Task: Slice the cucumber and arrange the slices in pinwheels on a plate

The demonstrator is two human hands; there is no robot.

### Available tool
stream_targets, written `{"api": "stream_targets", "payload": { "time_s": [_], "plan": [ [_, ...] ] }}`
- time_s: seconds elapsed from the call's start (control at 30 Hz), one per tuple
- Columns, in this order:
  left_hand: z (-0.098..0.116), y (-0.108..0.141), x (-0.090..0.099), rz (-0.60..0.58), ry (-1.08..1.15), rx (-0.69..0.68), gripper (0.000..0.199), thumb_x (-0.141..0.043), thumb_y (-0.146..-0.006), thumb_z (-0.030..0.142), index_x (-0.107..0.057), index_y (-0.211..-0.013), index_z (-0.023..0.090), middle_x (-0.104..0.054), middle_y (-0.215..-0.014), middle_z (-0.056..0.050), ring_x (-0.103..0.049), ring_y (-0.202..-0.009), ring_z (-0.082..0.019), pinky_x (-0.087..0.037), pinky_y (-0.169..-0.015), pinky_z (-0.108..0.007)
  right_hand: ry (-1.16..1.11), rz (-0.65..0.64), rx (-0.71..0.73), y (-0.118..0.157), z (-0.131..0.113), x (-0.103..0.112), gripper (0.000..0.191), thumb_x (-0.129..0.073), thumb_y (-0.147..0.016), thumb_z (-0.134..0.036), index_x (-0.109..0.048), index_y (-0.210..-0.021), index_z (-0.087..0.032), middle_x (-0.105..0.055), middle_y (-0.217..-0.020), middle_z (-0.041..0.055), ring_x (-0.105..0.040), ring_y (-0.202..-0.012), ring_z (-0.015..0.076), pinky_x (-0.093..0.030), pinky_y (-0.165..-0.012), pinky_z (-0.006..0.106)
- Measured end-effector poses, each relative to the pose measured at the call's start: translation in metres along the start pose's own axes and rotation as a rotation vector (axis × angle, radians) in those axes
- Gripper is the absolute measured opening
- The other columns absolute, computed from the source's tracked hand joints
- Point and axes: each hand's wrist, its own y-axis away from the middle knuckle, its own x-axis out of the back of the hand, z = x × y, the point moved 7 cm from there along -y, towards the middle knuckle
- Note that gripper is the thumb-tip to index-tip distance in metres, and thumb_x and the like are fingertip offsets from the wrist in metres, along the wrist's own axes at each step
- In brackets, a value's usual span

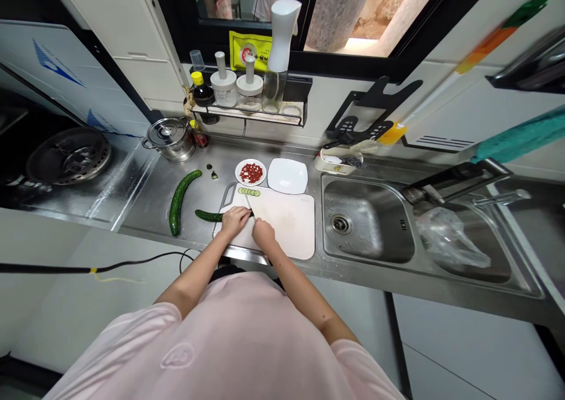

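While the L grip (235,219) pinches the cut cucumber (208,216) over the white board (293,229), the R grip (263,234) is wrapped round the knife (249,205) just beside it. Thin slices (249,192) lie past both grips, w/ a long cucumber (179,205) on the desk (152,203) to the L grip's left & a dish (238,174) of red bits (251,173) farther back.

No readable text: print (248,53) on yellow packet (251,45), raised emblem (177,356) on pink shirt (249,335), both unclear
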Motion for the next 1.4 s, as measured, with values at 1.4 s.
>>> {"api": "stream_targets", "payload": {
  "time_s": [1.4],
  "plan": [
    [-0.003, 0.001, -0.002, -0.001, 0.020, 0.010, 0.024, -0.048, -0.090, 0.030, -0.070, -0.098, 0.025, -0.069, -0.097, -0.005, -0.060, -0.091, -0.016, -0.045, -0.082, -0.031, 0.043, -0.096, -0.059, 0.049, 0.029, -0.027, 0.021, -0.037, -0.092, -0.013, -0.055, -0.102, -0.013, -0.066, -0.095, 0.0150, -0.065, -0.090, 0.0222, -0.045, -0.072, 0.028]
  ]
}}
